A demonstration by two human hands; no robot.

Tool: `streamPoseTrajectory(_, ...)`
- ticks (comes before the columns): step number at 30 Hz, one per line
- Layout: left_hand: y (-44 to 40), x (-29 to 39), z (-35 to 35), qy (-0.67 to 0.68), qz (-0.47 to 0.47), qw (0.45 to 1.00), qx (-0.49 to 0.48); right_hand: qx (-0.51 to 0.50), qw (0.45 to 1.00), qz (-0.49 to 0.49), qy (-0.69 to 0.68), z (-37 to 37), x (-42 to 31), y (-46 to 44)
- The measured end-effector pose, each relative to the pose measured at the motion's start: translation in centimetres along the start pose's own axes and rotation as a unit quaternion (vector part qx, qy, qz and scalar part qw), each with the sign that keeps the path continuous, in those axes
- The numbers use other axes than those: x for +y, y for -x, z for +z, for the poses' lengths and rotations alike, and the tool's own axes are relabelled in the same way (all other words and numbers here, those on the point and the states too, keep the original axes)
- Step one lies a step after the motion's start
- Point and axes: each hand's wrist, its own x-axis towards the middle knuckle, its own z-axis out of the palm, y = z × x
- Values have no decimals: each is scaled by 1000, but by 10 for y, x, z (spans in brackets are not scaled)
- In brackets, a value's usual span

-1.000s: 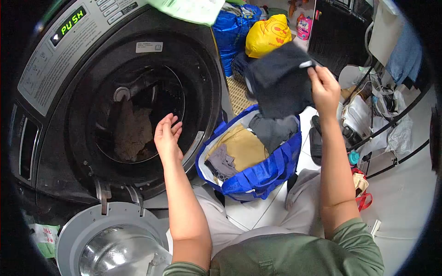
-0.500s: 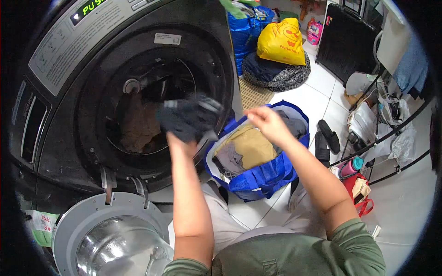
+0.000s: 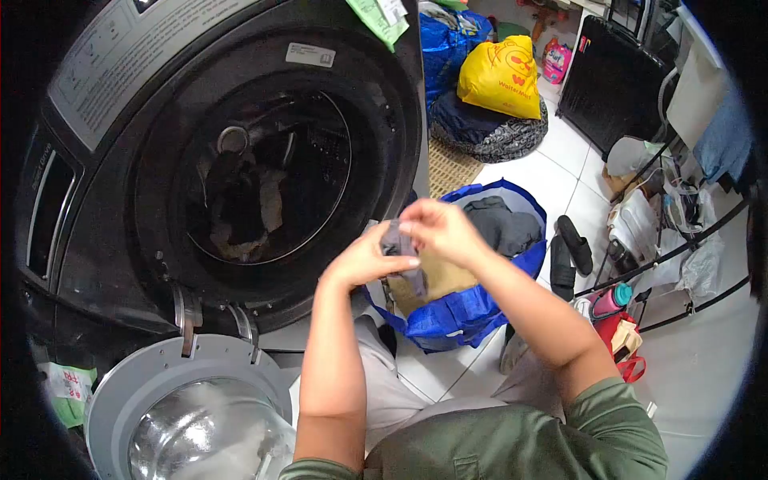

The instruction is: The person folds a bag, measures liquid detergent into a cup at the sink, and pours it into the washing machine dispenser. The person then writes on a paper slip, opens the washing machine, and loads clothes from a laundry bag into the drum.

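Note:
My left hand [image 3: 366, 258] and my right hand [image 3: 440, 229] come together over the blue bag [image 3: 452, 316], fingers closed on a small grey garment [image 3: 414, 278]; its exact kind is hard to make out. It hangs between the hands, partly covered by the fingers. Inside the bag lie a tan cloth [image 3: 448, 276] and a dark grey cloth [image 3: 504, 228]. Left of the hands, the washing machine [image 3: 104, 256] stands with its drum [image 3: 320, 176] exposed. Crumpled clothes [image 3: 270, 200], dark and brownish, lie in the drum.
The round machine door [image 3: 112, 404] hangs wide at lower left. Beyond the bag sit a yellow bag [image 3: 500, 76] on a patterned cushion [image 3: 512, 140] and a woven mat [image 3: 452, 170]. Black slippers [image 3: 573, 244] lie on the tiles, beside a cluttered rack [image 3: 664, 296] at right.
The dark garment has left my left hand, which moved right, away from the drum opening. Both hands now hold the small grey garment. The view has shifted slightly.

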Motion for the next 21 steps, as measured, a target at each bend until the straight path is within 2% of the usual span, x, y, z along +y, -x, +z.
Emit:
streamPoseTrajectory(1, -8, -6, 7, 96, -5, 995, -5, -15, 993, 32, -115, -10, -20, -2)
streamPoseTrajectory(3, -14, -12, -4, 140, -92, 969, 183, 57, 984, -25, -168, -18, -43, 2)
streamPoseTrajectory(4, -17, -17, -19, 122, -97, 928, 338, 62, 994, 2, -84, -31, -28, 5)
streamPoseTrajectory(5, -7, -9, -39, 240, -128, 857, 437, 78, 981, -70, 162, -44, 12, 9)
streamPoseTrajectory(6, -7, -28, -56, 389, -31, 745, 541, 25, 922, -89, 376, -53, 47, 19)
streamPoseTrajectory(7, 1, -37, -73, 413, 53, 699, 581, -87, 902, 9, 422, -52, 61, 37)
streamPoseTrajectory(8, 5, -33, -80, 387, 98, 654, 642, -168, 888, 93, 418, -44, 73, 55)
streamPoseTrajectory(9, 8, -51, -91, 362, 62, 646, 669, -218, 860, 117, 446, -30, 94, 70)
streamPoseTrajectory(10, 8, -54, -87, 353, 32, 659, 663, -262, 819, 145, 490, -14, 99, 84)
streamPoseTrajectory(11, 9, -56, -82, 341, 2, 672, 657, -274, 789, 154, 528, 7, 70, 91)
streamPoseTrajectory(13, 2, -56, -62, 334, -64, 737, 583, -399, 720, 121, 555, 37, 86, 104)
streamPoseTrajectory(15, -4, -42, -42, 297, -69, 836, 457, -379, 699, 127, 592, 56, 58, 113)
streamPoseTrajectory(17, -11, -34, -24, 148, -36, 922, 356, -282, 705, -46, 650, 45, 103, 127)
streamPoseTrajectory(18, -13, -34, -16, 31, -28, 952, 303, -228, 696, -133, 668, 39, 119, 132)
streamPoseTrajectory(19, -14, -34, -7, -86, -18, 965, 246, -236, 696, -139, 664, 33, 119, 133)
streamPoseTrajectory(21, -8, -20, 15, -189, -48, 980, 35, -252, 694, -153, 656, 21, 116, 126)
